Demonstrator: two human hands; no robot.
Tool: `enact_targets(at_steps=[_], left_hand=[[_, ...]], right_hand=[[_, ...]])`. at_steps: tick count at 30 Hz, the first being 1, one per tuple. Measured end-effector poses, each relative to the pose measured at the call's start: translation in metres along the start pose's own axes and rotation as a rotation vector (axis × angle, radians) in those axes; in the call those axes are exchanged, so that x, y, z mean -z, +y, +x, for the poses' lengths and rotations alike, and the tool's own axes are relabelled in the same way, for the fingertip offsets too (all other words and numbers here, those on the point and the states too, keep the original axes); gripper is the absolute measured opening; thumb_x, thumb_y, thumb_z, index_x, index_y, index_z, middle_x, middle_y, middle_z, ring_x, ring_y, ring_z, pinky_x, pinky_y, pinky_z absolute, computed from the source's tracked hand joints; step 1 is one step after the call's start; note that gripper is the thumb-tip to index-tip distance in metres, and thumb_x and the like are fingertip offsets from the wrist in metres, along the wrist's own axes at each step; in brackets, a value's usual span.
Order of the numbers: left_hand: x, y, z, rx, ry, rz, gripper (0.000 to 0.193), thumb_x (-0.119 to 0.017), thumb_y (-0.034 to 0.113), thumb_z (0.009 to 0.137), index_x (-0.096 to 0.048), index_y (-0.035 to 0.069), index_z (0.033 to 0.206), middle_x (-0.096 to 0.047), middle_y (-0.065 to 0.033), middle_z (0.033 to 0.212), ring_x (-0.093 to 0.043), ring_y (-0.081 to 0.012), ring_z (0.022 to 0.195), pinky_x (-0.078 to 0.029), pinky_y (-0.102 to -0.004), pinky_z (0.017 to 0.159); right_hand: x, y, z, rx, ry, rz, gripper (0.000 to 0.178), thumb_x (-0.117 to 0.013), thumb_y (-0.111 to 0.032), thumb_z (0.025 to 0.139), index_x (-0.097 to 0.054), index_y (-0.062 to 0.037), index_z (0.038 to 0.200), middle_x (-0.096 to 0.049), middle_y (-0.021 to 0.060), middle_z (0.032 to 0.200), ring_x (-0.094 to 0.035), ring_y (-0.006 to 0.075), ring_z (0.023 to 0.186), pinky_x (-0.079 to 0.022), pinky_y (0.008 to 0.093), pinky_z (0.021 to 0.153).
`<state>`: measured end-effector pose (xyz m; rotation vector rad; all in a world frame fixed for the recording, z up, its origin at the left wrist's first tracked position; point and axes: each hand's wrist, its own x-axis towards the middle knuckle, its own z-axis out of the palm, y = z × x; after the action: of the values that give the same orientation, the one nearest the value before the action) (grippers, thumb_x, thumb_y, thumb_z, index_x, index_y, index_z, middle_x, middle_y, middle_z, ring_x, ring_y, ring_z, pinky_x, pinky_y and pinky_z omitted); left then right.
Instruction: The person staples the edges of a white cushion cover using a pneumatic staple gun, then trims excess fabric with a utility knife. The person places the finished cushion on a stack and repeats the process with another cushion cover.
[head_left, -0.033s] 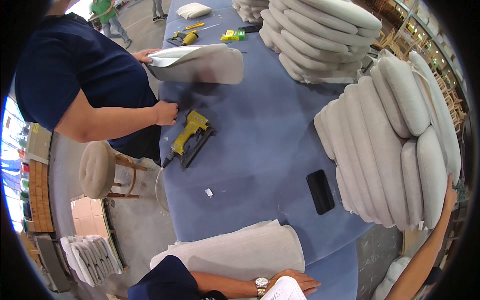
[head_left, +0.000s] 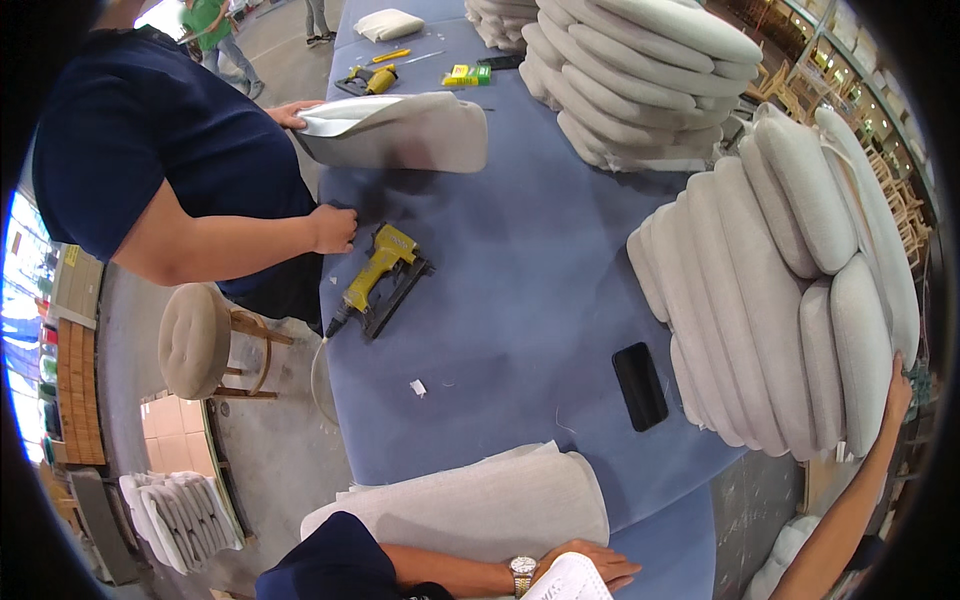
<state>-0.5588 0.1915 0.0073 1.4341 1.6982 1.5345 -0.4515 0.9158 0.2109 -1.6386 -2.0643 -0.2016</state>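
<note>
My left arm lies across the lower edge, with a metal-banded wristwatch on the wrist. My left hand is open, fingers stretched out flat over the blue table beside a light grey padded cushion. A white thing at the lower edge covers part of that hand. Far to the right, my right hand touches the outer side of a tall stack of grey cushions. Its thumb shows against the fabric; the other fingers are hidden.
A co-worker at the left holds a grey cover piece. A yellow staple gun with a hose and a black phone lie on the table. More cushions are piled at the back; a round stool stands left.
</note>
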Motion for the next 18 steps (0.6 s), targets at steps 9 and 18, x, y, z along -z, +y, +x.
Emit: enact_targets(at_steps=[9, 18], left_hand=[[-0.011, -0.005, -0.001, -0.048, 0.066, 0.003, 0.025, -0.07, 0.027, 0.094, -0.076, 0.004, 0.098, -0.074, -0.0125, 0.086, -0.071, -0.0317, 0.072, -0.056, -0.0456, 0.062], [0.0, 0.01, 0.005, -0.06, 0.1, 0.01, 0.024, -0.071, 0.024, 0.093, -0.076, 0.001, 0.097, -0.073, -0.015, 0.084, -0.071, -0.0337, 0.072, -0.057, -0.0457, 0.063]], right_hand=[[0.014, -0.079, -0.061, -0.057, -0.101, 0.677, 0.057, -0.066, -0.05, 0.097, -0.074, 0.0054, 0.104, -0.062, 0.0024, 0.082, -0.052, 0.0136, 0.075, -0.042, 0.03, 0.071], [0.002, -0.075, -0.052, 0.17, 0.078, 0.426, 0.049, -0.068, -0.043, 0.097, -0.072, 0.0057, 0.102, -0.074, 0.0132, 0.092, -0.065, 0.0206, 0.086, -0.049, 0.0351, 0.082]])
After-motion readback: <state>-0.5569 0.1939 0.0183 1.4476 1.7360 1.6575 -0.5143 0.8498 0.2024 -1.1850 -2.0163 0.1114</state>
